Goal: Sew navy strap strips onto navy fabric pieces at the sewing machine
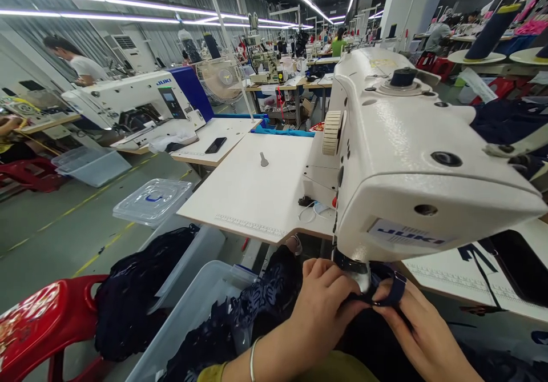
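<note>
Close below the head of a white JUKI sewing machine point(385, 199), both hands meet at a dark navy strap point(396, 290) that looks like a bra strap with a small slider on it. My left hand point(327, 296) pinches dark fabric beside the needle area, fingers closed. Thumb and fingers of my right hand point(411, 319) are closed on the strap, which loops over the fingers. The needle and the exact stitching spot are hidden behind the fingers and the machine head. Dark lace fabric point(274, 290) hangs to the left of my left hand.
A clear plastic bin point(188, 308) with navy lace garments stands at lower left, near a red stool point(47, 319). The white table point(252, 182) carries a small grey metal piece point(264, 159). A black phone point(520, 265) lies at right. Another JUKI machine point(141, 99) and co-workers are beyond.
</note>
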`<state>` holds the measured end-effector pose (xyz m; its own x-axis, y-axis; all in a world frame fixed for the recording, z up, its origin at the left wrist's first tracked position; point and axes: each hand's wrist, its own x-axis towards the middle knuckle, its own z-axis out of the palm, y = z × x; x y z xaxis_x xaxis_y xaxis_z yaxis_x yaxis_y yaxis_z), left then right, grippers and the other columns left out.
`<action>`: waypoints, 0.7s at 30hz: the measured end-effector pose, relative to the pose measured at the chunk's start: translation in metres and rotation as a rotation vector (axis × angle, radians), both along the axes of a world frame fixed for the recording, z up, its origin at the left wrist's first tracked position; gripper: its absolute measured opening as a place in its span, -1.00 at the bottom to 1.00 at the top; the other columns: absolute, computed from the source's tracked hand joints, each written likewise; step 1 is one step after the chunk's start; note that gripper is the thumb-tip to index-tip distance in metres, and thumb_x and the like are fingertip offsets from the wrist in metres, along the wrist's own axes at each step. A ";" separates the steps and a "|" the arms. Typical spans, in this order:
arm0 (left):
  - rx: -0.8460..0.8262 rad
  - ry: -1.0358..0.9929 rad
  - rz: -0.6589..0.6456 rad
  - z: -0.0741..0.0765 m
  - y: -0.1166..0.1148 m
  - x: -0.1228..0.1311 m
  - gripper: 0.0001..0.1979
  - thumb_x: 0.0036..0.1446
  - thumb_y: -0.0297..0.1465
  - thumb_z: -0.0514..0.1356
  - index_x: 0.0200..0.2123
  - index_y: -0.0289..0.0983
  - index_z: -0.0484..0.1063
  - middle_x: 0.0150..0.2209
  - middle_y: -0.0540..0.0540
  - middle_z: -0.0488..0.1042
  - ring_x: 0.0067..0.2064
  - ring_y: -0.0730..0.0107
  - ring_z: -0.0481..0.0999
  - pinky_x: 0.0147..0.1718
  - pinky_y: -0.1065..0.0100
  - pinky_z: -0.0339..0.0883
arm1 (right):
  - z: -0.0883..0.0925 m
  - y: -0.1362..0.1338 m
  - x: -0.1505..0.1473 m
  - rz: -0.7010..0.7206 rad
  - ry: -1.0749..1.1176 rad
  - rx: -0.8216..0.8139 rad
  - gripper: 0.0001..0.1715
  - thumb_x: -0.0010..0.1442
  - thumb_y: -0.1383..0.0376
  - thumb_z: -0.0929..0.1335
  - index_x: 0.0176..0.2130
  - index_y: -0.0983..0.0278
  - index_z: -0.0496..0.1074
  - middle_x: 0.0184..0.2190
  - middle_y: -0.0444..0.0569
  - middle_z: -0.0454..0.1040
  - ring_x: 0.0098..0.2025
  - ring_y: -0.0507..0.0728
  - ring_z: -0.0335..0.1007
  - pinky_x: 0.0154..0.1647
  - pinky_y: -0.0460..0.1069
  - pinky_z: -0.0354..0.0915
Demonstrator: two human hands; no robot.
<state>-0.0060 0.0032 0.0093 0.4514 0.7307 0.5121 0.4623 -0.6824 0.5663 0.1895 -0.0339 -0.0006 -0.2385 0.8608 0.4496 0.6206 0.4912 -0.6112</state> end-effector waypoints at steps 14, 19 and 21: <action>0.022 0.000 0.000 0.004 -0.007 -0.002 -0.93 0.28 -0.42 0.19 -0.29 -0.22 0.45 -0.40 0.02 0.45 -0.23 0.34 0.36 -0.16 0.25 0.10 | -0.012 -0.005 0.001 -0.004 -0.134 0.167 -0.78 0.29 0.39 0.28 -0.12 0.10 0.39 -0.28 -0.06 0.50 -0.27 0.10 0.49 -0.31 -0.06 0.43; -0.081 0.014 0.039 -0.001 -0.010 0.001 -0.92 0.17 -0.50 0.26 -0.33 -0.23 0.43 -0.39 0.03 0.43 -0.26 0.36 0.35 -0.19 0.25 0.07 | -0.013 -0.006 -0.001 0.063 -0.089 0.214 -0.62 0.23 0.46 0.31 -0.01 0.09 0.36 -0.22 -0.05 0.54 -0.19 0.10 0.52 -0.22 -0.05 0.45; -0.101 0.013 0.049 -0.002 -0.010 0.001 -0.89 0.14 -0.53 0.27 -0.35 -0.23 0.42 -0.40 0.05 0.43 -0.27 0.37 0.36 -0.20 0.25 0.06 | -0.011 -0.005 -0.003 0.067 -0.083 0.234 -0.61 0.23 0.46 0.32 -0.01 0.08 0.38 -0.24 -0.06 0.56 -0.21 0.11 0.52 -0.24 -0.04 0.46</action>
